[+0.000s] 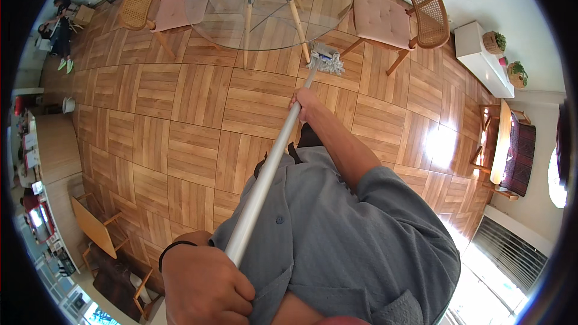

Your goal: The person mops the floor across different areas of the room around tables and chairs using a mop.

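Note:
A mop with a long silver handle (pixel 271 168) runs from my lap up to its pale stringy head (pixel 329 60), which rests on the wooden floor by the leg of a round glass table (pixel 265 9). My left hand (pixel 201 283), with a black band on the wrist, is closed around the handle's near end. My right hand (pixel 306 103) grips the handle farther down, closer to the mop head. I wear a grey shirt.
Two wicker-backed chairs with pink cushions (pixel 150 6) (pixel 397 21) flank the glass table. A white cabinet with potted plants (pixel 481 57) stands at right. A bench with a dark cushion (pixel 512 144), a wooden counter (pixel 54 150) and a person at far left (pixel 60 30) are also in view.

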Tool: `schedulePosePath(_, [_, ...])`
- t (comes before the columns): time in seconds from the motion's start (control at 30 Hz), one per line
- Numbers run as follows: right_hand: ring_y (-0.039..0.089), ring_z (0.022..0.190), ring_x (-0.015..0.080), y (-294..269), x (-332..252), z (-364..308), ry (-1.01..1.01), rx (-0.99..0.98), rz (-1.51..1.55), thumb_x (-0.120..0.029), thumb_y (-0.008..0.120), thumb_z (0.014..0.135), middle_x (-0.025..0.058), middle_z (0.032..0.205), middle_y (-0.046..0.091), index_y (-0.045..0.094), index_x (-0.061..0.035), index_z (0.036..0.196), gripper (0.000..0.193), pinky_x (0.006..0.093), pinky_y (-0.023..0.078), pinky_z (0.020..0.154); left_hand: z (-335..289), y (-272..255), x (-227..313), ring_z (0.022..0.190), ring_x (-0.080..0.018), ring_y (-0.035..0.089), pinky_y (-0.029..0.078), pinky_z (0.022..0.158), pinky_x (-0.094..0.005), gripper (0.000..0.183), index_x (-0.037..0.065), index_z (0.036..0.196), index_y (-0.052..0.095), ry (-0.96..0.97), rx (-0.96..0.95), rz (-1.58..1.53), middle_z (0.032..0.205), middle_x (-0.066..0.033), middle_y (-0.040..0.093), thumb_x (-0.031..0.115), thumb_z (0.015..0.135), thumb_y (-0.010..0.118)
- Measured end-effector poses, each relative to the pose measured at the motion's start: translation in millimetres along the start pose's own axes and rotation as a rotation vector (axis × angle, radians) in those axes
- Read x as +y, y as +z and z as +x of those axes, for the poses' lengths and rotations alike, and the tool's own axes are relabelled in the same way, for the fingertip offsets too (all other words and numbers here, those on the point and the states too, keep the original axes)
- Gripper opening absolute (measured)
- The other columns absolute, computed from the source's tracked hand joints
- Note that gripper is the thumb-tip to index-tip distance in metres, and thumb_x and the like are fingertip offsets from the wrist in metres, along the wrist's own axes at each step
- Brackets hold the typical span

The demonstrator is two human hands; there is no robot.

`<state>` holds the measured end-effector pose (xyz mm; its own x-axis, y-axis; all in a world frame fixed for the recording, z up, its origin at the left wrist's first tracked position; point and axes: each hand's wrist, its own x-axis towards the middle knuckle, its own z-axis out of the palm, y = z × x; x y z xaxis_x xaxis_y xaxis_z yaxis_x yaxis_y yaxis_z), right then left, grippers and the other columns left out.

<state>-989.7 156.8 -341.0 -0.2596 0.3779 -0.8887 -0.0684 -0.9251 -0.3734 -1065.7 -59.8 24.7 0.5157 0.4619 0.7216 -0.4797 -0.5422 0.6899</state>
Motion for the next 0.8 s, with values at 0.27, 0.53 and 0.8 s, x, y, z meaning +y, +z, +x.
schedulePosePath(0.27, [0.042,0.045,0.0175,9.3,-80.4,45.7,-0.057,-0.042,-0.042,-0.006,0.044,0.090,0.0047,0.057,0.043,0.045,-0.0051,0.080,0.010,0.0327,0.042,0.041,-0.9,-40.6,-56.3,0.038,-0.0124,0.046,0.029,0.037,-0.0229,0.034,0.009,0.054,0.049,-0.117,0.089,0.083,0.052,-0.0021,0.048,0.024,0.082,0.061])
schedulePosePath(0.53, [0.047,0.050,0.0171,42.4,-49.4,-56.6,-0.026,-0.157,-0.009,-0.007,0.051,0.088,0.0053,0.061,0.046,0.045,-0.0029,0.083,0.009,0.0311,0.044,0.044,3.4,-33.4,17.8,0.040,-0.0121,0.047,0.035,0.039,-0.0257,0.038,0.009,0.051,0.048,-0.067,0.141,0.263,0.051,-0.0025,0.048,0.028,0.083,0.058])
schedulePosePath(0.8, [0.050,0.056,0.0204,-5.3,-6.9,-21.0,0.035,-0.136,0.035,-0.004,0.050,0.086,0.0080,0.067,0.046,0.043,-0.0019,0.084,0.007,0.0352,0.047,0.049,7.5,-10.7,17.1,0.042,-0.0110,0.048,0.036,0.041,-0.0252,0.035,0.012,0.052,0.046,0.048,0.317,0.351,0.052,-0.0009,0.047,0.024,0.083,0.057])
